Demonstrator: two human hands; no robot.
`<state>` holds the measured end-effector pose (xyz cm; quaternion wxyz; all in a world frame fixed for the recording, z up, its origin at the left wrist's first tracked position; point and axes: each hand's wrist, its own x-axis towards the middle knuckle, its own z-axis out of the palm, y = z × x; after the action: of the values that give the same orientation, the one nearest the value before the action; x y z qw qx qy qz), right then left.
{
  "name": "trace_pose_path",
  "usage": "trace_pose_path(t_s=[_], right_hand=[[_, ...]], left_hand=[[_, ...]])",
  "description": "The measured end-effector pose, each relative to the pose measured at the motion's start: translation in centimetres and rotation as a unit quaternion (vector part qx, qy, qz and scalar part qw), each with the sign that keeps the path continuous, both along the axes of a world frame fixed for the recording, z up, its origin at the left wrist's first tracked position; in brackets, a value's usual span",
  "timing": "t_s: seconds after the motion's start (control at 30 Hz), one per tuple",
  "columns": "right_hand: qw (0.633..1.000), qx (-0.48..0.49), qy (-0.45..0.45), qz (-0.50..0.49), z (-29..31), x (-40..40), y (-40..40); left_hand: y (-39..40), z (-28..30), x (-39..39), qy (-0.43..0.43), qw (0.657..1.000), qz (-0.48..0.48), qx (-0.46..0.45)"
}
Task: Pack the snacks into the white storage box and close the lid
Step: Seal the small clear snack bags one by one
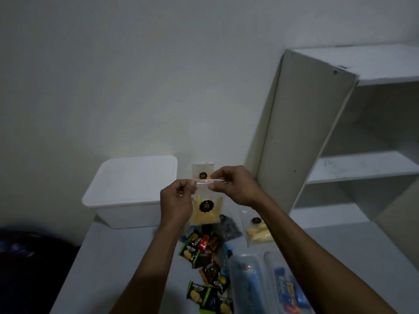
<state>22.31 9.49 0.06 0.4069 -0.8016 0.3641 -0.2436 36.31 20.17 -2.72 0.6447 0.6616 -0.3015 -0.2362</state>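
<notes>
I hold a clear pouch of yellow snack sticks (205,211) with a black round label up in the air above the table. My left hand (178,201) pinches its top edge at the left, my right hand (235,185) pinches it at the right. The white storage box (127,207) stands behind and to the left with its lid (133,177) on. A pile of small wrapped snacks (205,254) lies below the pouch. Two more clear pouches, one (258,230) at the right and one (203,172) by the wall, are in view.
A white shelf unit (317,137) stands at the right against the wall. Two long clear packs with blue contents (267,284) lie at the table's near right. Something dark (29,257) sits off the table's left edge.
</notes>
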Motion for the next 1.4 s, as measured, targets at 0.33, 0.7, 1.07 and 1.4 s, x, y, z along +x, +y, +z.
trace_pose_path(t_s=[0.33, 0.7, 1.07, 1.4], right_hand=[[0.991, -0.086, 0.066, 0.077, 5.1, -0.9, -2.6], [0.994, -0.067, 0.044, 0.079, 6.1, -1.3, -3.6], [0.992, -0.073, 0.033, 0.098, 7.3, -1.6, -4.4], [0.997, -0.042, 0.005, 0.072, 6.2, -1.4, -4.6]], left_hand=[[-2.7, 3.2, -3.5, -0.054, 0.998, 0.014, -0.038], [-3.8, 4.2, -3.7, -0.062, 0.996, 0.029, -0.05], [-4.1, 5.5, -3.7, -0.053, 0.997, 0.014, -0.054], [-4.0, 5.3, -3.5, -0.047, 0.997, 0.023, -0.056]])
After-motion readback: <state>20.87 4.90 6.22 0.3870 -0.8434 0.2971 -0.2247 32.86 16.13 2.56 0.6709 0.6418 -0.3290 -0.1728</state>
